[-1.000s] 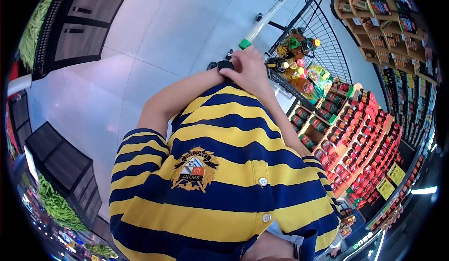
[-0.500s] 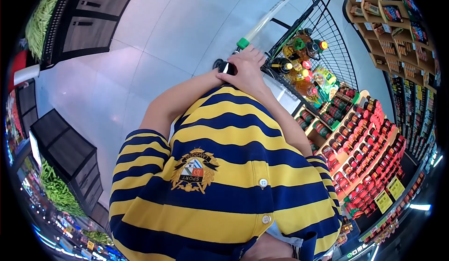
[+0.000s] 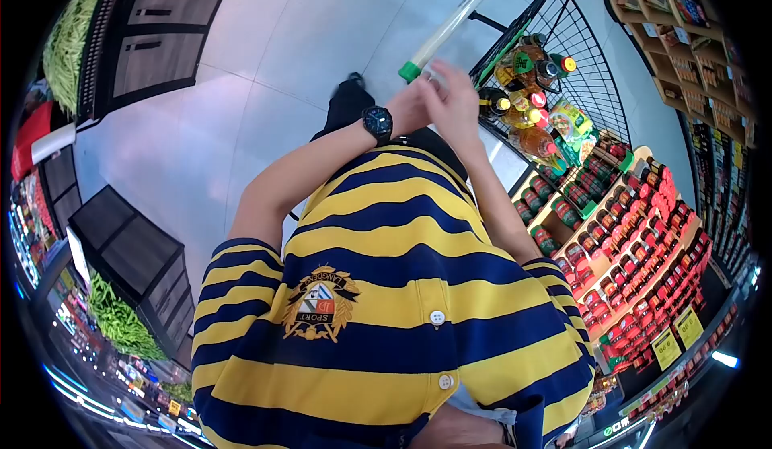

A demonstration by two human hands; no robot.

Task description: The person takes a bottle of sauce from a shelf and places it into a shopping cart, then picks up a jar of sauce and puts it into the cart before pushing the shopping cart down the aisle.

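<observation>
My left hand (image 3: 412, 106) is in front of my waist, with a black watch (image 3: 376, 125) on its wrist. Its fingers are mostly hidden behind my right hand (image 3: 455, 105), which is smeared by motion and overlaps it. Whether the two hands touch, I cannot tell. Just beyond them is the green end cap (image 3: 409, 72) of the clear cart handle (image 3: 450, 26). To the right stands the black wire shopping cart (image 3: 591, 63), holding several bottles of amber liquid (image 3: 532, 141) and a green-and-yellow packet (image 3: 572, 125).
Shelves of red-lidded jars (image 3: 623, 244) rise close on the right, with yellow price tags (image 3: 666, 348). Wooden shelving (image 3: 671, 43) stands farther off. Dark cabinets (image 3: 165, 35) topped with green grass-like trim line the left. Pale floor tiles (image 3: 265, 55) lie between. A dark-clad leg (image 3: 347, 109) shows below.
My right hand has come off the watch, uncovering its face, and moved forward over my left fingers. The cart has shifted right in view. A dark-clad leg and shoe now show beside my left wrist.
</observation>
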